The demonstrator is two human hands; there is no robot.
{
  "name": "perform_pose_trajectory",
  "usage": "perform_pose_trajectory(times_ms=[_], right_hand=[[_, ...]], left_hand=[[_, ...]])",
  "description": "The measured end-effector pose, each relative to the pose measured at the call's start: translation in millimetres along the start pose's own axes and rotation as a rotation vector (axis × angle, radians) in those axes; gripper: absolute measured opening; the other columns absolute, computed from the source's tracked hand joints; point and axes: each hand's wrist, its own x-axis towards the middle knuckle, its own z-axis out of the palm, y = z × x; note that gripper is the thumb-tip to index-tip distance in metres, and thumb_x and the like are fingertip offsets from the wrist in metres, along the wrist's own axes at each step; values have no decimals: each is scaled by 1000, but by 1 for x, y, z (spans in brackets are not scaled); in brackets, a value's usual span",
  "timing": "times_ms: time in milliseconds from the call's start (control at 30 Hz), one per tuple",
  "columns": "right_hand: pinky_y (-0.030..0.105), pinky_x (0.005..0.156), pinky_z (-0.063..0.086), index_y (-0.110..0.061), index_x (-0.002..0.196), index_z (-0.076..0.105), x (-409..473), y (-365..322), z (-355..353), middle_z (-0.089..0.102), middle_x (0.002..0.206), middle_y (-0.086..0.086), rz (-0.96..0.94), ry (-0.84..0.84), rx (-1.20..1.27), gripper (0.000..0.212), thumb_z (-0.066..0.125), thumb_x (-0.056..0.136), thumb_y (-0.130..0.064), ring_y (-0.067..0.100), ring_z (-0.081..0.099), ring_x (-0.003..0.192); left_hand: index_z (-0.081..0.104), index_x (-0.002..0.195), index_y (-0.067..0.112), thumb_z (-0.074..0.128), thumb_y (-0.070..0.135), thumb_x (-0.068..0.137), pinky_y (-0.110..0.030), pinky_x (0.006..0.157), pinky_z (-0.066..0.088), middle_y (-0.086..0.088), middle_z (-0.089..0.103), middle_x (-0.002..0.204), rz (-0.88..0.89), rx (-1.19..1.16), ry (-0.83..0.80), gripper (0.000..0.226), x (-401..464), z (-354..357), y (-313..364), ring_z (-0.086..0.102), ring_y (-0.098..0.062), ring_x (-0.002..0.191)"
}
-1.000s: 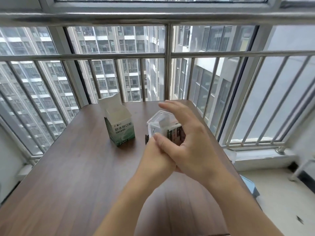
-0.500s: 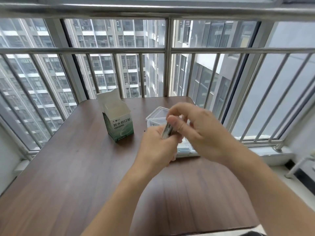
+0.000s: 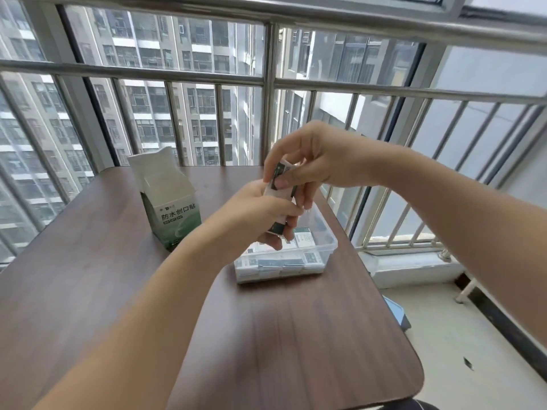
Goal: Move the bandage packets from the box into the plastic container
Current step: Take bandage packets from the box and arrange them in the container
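— Hands?
— Left hand point(image 3: 260, 214) curled round a stack of bandage packets point(image 3: 279, 190), right hand point(image 3: 307, 161) pinching the stack's top end between thumb and fingers. Held above the plastic container point(image 3: 325, 247).
— Container?
— Near the right edge of the worktop point(image 3: 103, 276), more packets lying inside.
— Box?
— Standing open point(image 3: 171, 208) toward the far edge, left of the container, apart from it.

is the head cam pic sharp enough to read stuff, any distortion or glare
Head view: wide-angle bending bows the window rails; daylight from behind, no harsh glare; box print is legible; packets in the hands and the plastic container are soft, their print unreadable.
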Motion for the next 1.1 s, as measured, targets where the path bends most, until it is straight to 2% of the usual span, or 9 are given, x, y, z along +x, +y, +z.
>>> perform_pose_trajectory(times_ms=[100, 167, 267, 333, 433, 633, 833, 933, 1100], right_hand=[[32, 69, 62, -1, 114, 67, 8, 15, -6, 75, 93, 18, 62, -125, 92, 21, 63, 94, 3, 29, 74, 75], [31, 69, 62, -1, 115, 67, 13, 23, -10, 74, 88, 15, 78, -173, 117, 22, 62, 94, 3, 26, 71, 74], [25, 63, 58, -8, 112, 69, 17, 33, -26, 73, 80, 8, 177, -182, 93, 21, 64, 93, 0, 18, 67, 69], [20, 57, 53, -15, 106, 72, 19, 44, -38, 74, 80, 5, 284, -171, 6, 19, 66, 92, -3, 13, 63, 65], [19, 54, 50, -22, 99, 74, 26, 59, -38, 73, 80, 3, 396, -260, -209, 18, 68, 92, -6, 11, 59, 63], [17, 46, 43, -23, 99, 71, 45, 72, -8, 77, 92, 5, 394, -421, -501, 17, 69, 93, -8, 5, 49, 46], [28, 54, 55, -27, 117, 64, 49, 81, 4, 73, 107, 3, 406, -456, -671, 30, 72, 92, -14, 7, 61, 48], [37, 66, 60, -26, 121, 64, 45, 79, 10, 65, 114, -5, 426, -427, -734, 34, 75, 90, -18, 12, 65, 53], [28, 60, 59, -25, 135, 59, 39, 79, 19, 59, 125, -6, 448, -374, -830, 50, 77, 89, -25, 19, 69, 62]], left_hand=[[58, 91, 11, 63, -1, 93, -24, 41, 46, -9, 58, 71, -21, -30, 14, 13, 2, 2, -7, 59, -19, 54], [59, 99, 12, 68, 12, 95, -26, 47, 52, -9, 66, 80, -37, -41, -2, 9, 2, 1, -9, 68, -19, 63], [61, 121, 21, 69, 52, 84, -35, 64, 63, -2, 74, 105, 6, 136, 77, 49, 4, -13, -14, 74, -17, 93], [64, 118, 26, 61, 64, 79, -32, 74, 62, 8, 71, 106, 143, 355, 192, 55, 2, -28, -21, 69, -8, 99], [72, 105, 29, 60, 50, 96, -29, 84, 54, 20, 70, 98, 359, 700, 291, 26, 0, -46, -40, 64, 2, 97], [76, 96, 25, 39, 51, 100, -36, 95, 46, 16, 73, 100, 478, 1085, 39, 45, 1, -47, -76, 64, -7, 99], [73, 86, 28, 17, 59, 98, -31, 120, 13, 19, 72, 99, 420, 1228, 21, 65, -1, -43, -87, 58, 2, 107], [68, 76, 29, 17, 57, 100, -42, 119, 21, 19, 71, 89, 432, 1223, 12, 63, 0, -43, -89, 58, -1, 99], [73, 81, 27, 19, 56, 101, -44, 117, 25, 18, 72, 91, 460, 1202, 31, 64, 2, -42, -92, 60, -2, 99]])
